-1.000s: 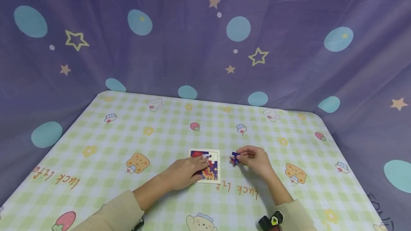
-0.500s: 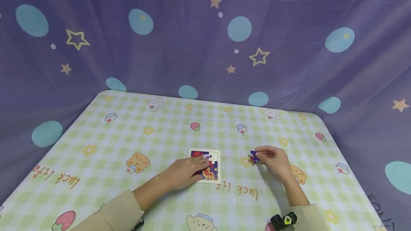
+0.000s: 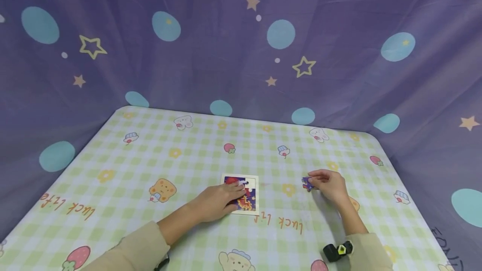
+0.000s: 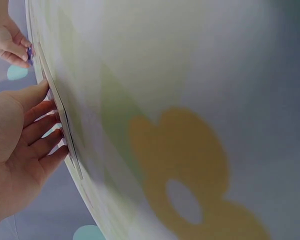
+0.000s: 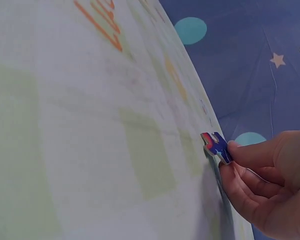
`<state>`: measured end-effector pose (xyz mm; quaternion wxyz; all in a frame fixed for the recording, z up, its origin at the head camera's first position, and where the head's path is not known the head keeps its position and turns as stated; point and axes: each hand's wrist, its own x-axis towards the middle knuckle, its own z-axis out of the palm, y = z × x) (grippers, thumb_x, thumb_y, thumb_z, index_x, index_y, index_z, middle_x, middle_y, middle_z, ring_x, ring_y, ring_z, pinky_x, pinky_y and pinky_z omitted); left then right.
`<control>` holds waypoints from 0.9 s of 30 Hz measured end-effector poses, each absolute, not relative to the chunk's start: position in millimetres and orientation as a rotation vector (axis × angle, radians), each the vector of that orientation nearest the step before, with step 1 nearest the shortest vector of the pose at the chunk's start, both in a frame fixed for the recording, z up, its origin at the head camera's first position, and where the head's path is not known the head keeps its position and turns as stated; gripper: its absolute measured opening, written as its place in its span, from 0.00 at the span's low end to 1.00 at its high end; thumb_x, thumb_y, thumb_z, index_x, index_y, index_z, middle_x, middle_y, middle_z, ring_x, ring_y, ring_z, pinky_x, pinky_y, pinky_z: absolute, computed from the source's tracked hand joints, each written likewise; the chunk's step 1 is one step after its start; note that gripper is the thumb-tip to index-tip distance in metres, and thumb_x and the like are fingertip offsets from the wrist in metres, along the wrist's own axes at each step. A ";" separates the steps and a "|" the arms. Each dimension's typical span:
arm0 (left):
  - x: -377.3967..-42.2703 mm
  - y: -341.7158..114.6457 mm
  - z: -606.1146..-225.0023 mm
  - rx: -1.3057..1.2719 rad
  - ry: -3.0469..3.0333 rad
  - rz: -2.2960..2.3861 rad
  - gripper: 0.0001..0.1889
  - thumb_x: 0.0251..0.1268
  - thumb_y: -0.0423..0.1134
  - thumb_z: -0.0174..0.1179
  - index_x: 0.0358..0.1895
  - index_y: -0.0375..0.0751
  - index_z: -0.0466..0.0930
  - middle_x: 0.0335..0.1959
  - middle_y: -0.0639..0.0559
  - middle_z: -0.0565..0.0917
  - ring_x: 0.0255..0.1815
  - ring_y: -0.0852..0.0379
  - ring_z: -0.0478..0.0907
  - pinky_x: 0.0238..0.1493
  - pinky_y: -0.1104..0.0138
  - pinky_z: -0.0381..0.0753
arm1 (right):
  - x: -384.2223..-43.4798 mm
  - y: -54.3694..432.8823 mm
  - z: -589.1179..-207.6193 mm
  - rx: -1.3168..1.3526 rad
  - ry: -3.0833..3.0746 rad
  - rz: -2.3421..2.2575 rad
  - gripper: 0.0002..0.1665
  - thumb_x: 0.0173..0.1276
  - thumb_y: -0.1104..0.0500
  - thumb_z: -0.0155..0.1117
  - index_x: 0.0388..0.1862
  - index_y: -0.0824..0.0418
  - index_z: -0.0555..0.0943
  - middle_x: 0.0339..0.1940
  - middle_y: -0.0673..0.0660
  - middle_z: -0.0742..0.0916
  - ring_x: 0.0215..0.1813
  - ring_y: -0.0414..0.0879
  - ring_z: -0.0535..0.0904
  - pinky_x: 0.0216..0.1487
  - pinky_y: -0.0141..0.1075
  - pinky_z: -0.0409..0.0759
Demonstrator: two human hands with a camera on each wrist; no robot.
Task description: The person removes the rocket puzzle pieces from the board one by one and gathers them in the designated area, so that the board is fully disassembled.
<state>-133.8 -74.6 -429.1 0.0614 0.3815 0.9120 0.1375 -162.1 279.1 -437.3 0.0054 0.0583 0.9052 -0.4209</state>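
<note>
A small framed jigsaw puzzle (image 3: 246,206) with a pale border lies on the table in the head view. Its upper right corner shows a bare, pale gap. My left hand (image 3: 216,203) rests on the puzzle's left side with fingers extended, hiding part of the picture; in the left wrist view its fingertips (image 4: 64,150) touch the board (image 4: 65,122). To the right of the board, my right hand (image 3: 329,186) pinches a blue and red puzzle piece (image 3: 306,183) between thumb and fingers. The right wrist view shows that piece (image 5: 217,146) held just above the cloth.
A green and white checked tablecloth (image 3: 188,237) with printed cartoons covers the table. Behind it hangs a purple curtain (image 3: 226,53) with stars and dots. A dark wrist device (image 3: 337,251) sits at my right sleeve.
My right hand has carried the puzzle piece to the right, away from the board, and turned it slightly. The left hand has stayed on the puzzle.
</note>
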 end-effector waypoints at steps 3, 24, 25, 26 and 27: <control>-133.8 -74.3 -428.5 1.146 2.757 0.406 0.24 0.69 0.47 0.55 0.66 0.44 0.72 0.69 0.49 0.72 0.71 0.50 0.69 0.70 0.55 0.72 | -163.4 281.5 -439.7 0.181 2.862 -1.283 0.12 0.63 0.62 0.66 0.44 0.67 0.85 0.37 0.62 0.90 0.28 0.34 0.83 0.27 0.26 0.80; -138.4 -73.9 -426.7 1.094 2.730 0.482 0.23 0.67 0.46 0.58 0.63 0.45 0.75 0.67 0.50 0.75 0.69 0.51 0.72 0.68 0.54 0.73 | -165.7 285.9 -439.5 0.099 3.067 -1.094 0.09 0.59 0.61 0.70 0.38 0.63 0.87 0.33 0.60 0.90 0.30 0.39 0.84 0.29 0.24 0.77; -139.6 -74.7 -426.9 1.083 2.723 0.517 0.22 0.66 0.45 0.59 0.62 0.45 0.76 0.66 0.50 0.76 0.68 0.51 0.73 0.67 0.54 0.74 | -165.6 284.9 -438.8 0.092 3.072 -1.093 0.09 0.60 0.61 0.70 0.38 0.63 0.87 0.33 0.60 0.90 0.30 0.39 0.84 0.29 0.24 0.77; -141.2 -75.5 -427.3 1.069 2.714 0.556 0.21 0.67 0.45 0.59 0.61 0.46 0.77 0.66 0.50 0.76 0.67 0.50 0.74 0.67 0.54 0.75 | -165.5 283.7 -438.0 0.083 3.078 -1.094 0.09 0.60 0.61 0.70 0.38 0.63 0.87 0.32 0.60 0.90 0.30 0.40 0.84 0.29 0.24 0.77; -143.0 -76.4 -427.6 1.051 2.700 0.602 0.20 0.67 0.45 0.59 0.60 0.46 0.78 0.65 0.50 0.77 0.66 0.50 0.75 0.66 0.55 0.76 | -165.5 282.3 -437.3 0.070 3.084 -1.093 0.09 0.60 0.60 0.70 0.38 0.63 0.87 0.32 0.60 0.90 0.31 0.41 0.84 0.29 0.25 0.77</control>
